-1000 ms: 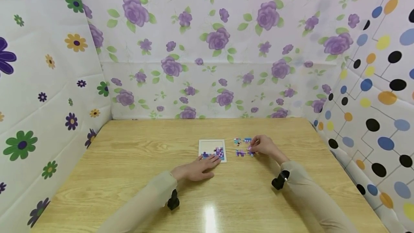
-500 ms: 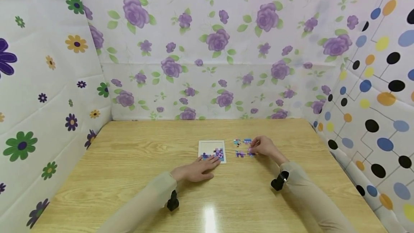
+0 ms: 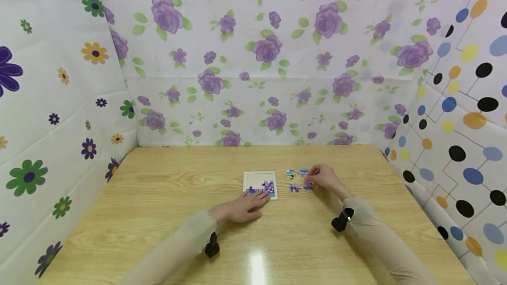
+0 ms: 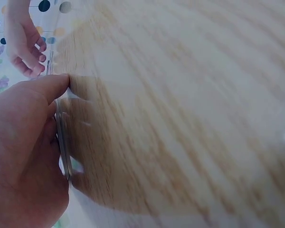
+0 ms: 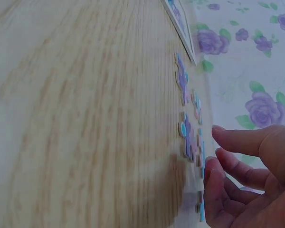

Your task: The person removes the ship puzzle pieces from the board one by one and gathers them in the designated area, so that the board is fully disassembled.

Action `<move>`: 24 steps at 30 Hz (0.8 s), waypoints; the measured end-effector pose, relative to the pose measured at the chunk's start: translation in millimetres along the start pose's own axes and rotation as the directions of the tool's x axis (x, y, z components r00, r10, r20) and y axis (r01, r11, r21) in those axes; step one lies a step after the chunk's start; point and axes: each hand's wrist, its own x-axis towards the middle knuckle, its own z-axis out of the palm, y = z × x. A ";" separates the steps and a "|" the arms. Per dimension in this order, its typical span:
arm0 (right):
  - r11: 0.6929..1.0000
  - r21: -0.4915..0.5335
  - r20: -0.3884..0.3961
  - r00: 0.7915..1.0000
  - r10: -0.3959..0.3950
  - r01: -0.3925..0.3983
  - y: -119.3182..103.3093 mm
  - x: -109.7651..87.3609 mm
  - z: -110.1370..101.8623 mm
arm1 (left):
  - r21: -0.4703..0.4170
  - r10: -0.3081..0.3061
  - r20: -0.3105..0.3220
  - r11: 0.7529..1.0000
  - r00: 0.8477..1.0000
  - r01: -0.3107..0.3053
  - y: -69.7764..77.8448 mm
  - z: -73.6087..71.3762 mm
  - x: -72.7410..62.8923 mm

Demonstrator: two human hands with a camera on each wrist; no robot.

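My left hand (image 3: 239,208) lies with straight fingers over the lower edge of a white-framed jigsaw board (image 3: 245,180). Purple and blue jigsaw pieces (image 3: 268,186) fill part of its lower right side; the fingers hide some of the bottom row. My right hand (image 3: 325,177) hovers at the loose pieces to the right of the board. In the right wrist view its thumb and forefinger stand apart, with nothing seen between them. Just under those fingertips is a purple loose piece (image 3: 307,186), with another purple piece (image 3: 294,187) to its left.
Farther back lie a light blue and white piece (image 3: 291,173) and a blue piece (image 3: 303,172). A wooden table (image 3: 178,166) carries everything. Flowered cloth (image 3: 253,113) hangs behind it, and dotted cloth (image 3: 455,153) on the right.
The right fingertips have lifted slightly from the lower right loose piece, which shows more now. My left hand stays in place on the board.
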 end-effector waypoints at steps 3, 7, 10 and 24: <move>1.000 -0.001 -0.003 1.000 -0.014 0.014 -4.6 0.8 0.9 | -0.002 0.001 0.000 1.000 1.000 -0.001 0.4 -2.1 0.0; 0.999 0.024 0.004 0.999 -0.042 0.042 -12.5 1.8 5.2 | -0.001 -0.003 0.001 1.000 1.000 0.003 0.9 -3.7 0.1; 0.997 0.039 0.003 0.998 -0.064 0.064 -19.1 3.3 9.5 | 0.000 -0.005 0.006 1.000 1.000 0.005 1.3 -3.8 0.2; 0.990 0.115 0.080 0.993 -0.092 0.082 -34.2 10.8 24.8 | 0.005 -0.004 0.004 1.000 1.000 0.004 -0.3 1.0 0.4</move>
